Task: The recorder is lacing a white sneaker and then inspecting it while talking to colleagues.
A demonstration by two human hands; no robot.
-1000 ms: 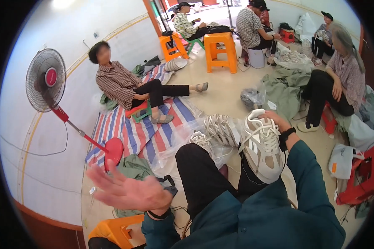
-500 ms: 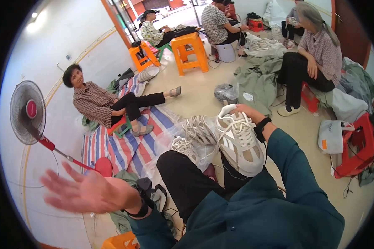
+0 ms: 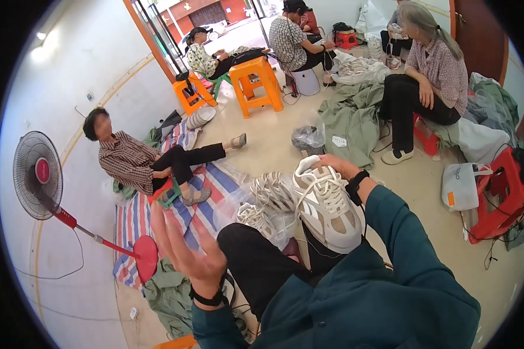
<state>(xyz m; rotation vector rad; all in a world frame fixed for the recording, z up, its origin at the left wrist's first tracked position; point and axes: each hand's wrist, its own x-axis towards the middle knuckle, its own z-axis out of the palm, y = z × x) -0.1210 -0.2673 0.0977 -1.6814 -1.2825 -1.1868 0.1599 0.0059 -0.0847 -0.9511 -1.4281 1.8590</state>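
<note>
A beige and white sneaker [image 3: 332,212] with pale laces rests over my right thigh, its toe toward me. My right hand [image 3: 339,166] grips it by the collar at the heel end. Raised to the left of my knee, my left hand [image 3: 193,256] has its fingers up and apart, slightly blurred, with nothing visible in it. Beyond my knees, more laced sneakers [image 3: 272,192] lie bunched in clear plastic, and another sneaker [image 3: 255,218] sits just nearer. A thin thread curves below the held sneaker's toe.
A person [image 3: 128,160] sits on a low stool on a striped sheet [image 3: 198,166]. A red-based fan [image 3: 147,256] leans at left. Another person [image 3: 428,81] sits at right, near green cloth [image 3: 355,122] and a red stool [image 3: 506,200]. Orange stools [image 3: 256,84] stand farther back.
My left hand has swung right and turned fingers up, nearer my knee. My right hand keeps its hold on the sneaker. The view has shifted slightly.
</note>
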